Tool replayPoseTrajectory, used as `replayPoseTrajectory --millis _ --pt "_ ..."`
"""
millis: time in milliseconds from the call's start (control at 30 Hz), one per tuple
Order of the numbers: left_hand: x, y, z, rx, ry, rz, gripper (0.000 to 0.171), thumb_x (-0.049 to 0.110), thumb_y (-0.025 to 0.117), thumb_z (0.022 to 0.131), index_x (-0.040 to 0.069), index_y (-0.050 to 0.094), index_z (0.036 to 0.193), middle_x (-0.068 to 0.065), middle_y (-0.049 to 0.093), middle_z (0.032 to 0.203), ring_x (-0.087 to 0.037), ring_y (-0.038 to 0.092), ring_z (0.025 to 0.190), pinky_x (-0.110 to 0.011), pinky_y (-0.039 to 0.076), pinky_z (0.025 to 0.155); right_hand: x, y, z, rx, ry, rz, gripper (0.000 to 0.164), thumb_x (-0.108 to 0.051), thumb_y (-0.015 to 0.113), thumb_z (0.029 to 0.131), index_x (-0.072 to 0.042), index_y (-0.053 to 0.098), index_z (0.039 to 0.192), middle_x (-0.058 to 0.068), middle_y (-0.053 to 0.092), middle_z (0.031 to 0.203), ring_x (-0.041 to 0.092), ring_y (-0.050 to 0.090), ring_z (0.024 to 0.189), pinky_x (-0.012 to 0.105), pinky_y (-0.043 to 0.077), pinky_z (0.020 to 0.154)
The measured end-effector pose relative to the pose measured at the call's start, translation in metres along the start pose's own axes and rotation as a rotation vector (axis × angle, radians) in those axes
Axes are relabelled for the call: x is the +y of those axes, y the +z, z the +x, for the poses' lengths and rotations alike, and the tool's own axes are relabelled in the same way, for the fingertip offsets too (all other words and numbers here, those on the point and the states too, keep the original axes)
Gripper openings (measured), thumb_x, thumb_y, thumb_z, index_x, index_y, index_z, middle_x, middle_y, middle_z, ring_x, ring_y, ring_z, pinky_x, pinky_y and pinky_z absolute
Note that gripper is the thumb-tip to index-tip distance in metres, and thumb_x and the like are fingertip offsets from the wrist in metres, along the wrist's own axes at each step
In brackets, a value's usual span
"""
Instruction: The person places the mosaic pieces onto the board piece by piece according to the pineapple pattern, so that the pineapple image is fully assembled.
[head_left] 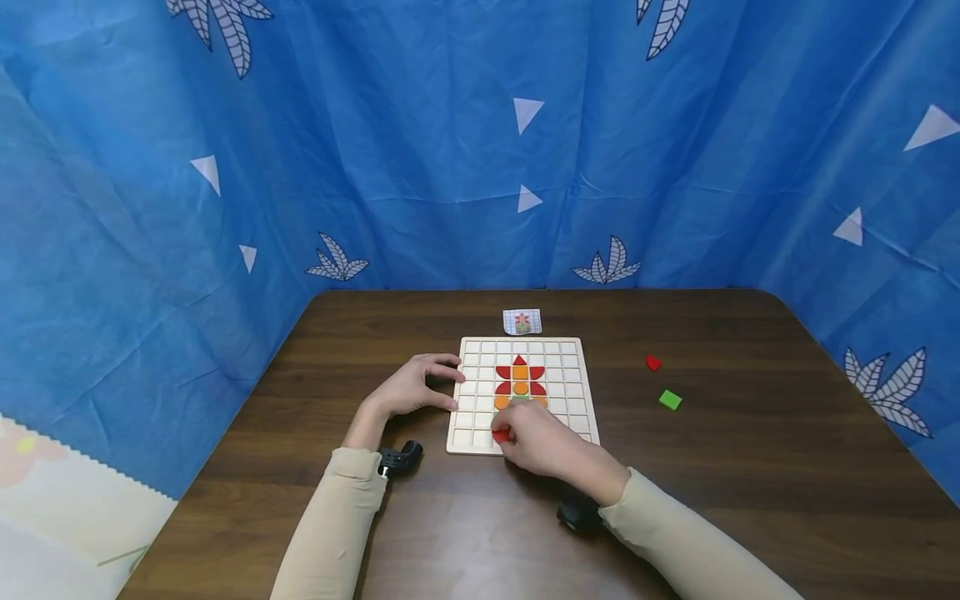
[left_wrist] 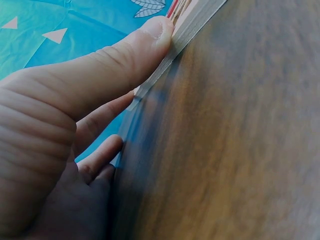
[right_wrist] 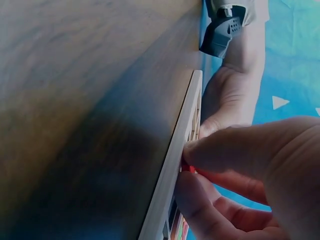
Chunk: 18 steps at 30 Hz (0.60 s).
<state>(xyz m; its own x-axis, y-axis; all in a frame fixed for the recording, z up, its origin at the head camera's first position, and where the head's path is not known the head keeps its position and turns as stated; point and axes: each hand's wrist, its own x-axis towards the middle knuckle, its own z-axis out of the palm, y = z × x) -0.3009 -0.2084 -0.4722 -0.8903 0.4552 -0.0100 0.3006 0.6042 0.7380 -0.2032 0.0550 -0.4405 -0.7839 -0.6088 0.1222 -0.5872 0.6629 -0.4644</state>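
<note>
A pale wooden grid board (head_left: 572, 375) lies on the table, with red, orange and green pieces set in its middle columns. My right hand (head_left: 542, 439) is over the board's near part and pinches a small red piece (head_left: 500, 436) between thumb and fingers. In the right wrist view, the red piece (right_wrist: 188, 167) shows just between the thumb and finger tips, mostly hidden. At the board's left edge, my left hand (head_left: 408, 387) has its fingers spread and loosely bent. Its thumb (left_wrist: 157, 35) rests against the board's side in the left wrist view.
Behind the board lies a small pattern card (head_left: 522, 322) with a coloured figure on a grid. To the right of the board are a loose red piece (head_left: 653, 362) and a green square (head_left: 671, 400). A blue curtain (head_left: 450, 167) hangs behind the brown table (head_left: 712, 467).
</note>
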Motion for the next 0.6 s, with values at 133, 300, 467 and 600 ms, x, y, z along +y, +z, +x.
replayPoseTrajectory --millis 133,300,467,600 --pt "-0.0006 0.0001 0.0004 -0.005 0.009 -0.001 0.039 0.029 0.092 0.076 0.027 0.080 0.113 0.000 0.057 0.148 -0.028 0.041 0.145 -0.056 0.032 0.122 -0.0025 -0.0001 -0.0012 -0.008 0.016 -0.024 0.008 -0.005 0.080 0.087 -0.005 0.078 0.095 0.002 0.067 0.082 0.015 0.053 0.077 0.027 0.049 0.066" --pt "-0.0015 0.0003 0.0003 -0.004 0.010 -0.006 0.040 0.028 0.093 0.076 0.026 0.080 0.114 -0.001 0.057 0.148 -0.028 0.042 0.145 -0.056 0.032 0.122 -0.0009 0.0028 -0.0009 0.016 0.023 -0.050 0.005 -0.007 0.081 0.087 -0.008 0.079 0.092 -0.001 0.068 0.082 0.014 0.055 0.078 0.028 0.050 0.069" --pt "-0.0013 0.0003 0.0009 -0.003 0.019 -0.016 0.039 0.027 0.093 0.076 0.025 0.080 0.113 -0.002 0.057 0.148 -0.029 0.043 0.144 -0.056 0.032 0.121 0.0017 0.0038 -0.0001 0.050 0.024 -0.066 0.004 -0.010 0.083 0.085 -0.010 0.080 0.088 -0.003 0.071 0.081 0.014 0.059 0.077 0.029 0.053 0.070" --pt "-0.0006 0.0000 0.0011 -0.003 0.015 -0.017 0.040 0.028 0.093 0.076 0.026 0.080 0.113 -0.001 0.057 0.148 -0.028 0.042 0.144 -0.056 0.032 0.121 0.0033 0.0015 -0.0007 0.049 0.023 -0.078 0.004 -0.013 0.083 0.086 -0.011 0.080 0.087 -0.003 0.072 0.080 0.013 0.060 0.075 0.029 0.053 0.070"
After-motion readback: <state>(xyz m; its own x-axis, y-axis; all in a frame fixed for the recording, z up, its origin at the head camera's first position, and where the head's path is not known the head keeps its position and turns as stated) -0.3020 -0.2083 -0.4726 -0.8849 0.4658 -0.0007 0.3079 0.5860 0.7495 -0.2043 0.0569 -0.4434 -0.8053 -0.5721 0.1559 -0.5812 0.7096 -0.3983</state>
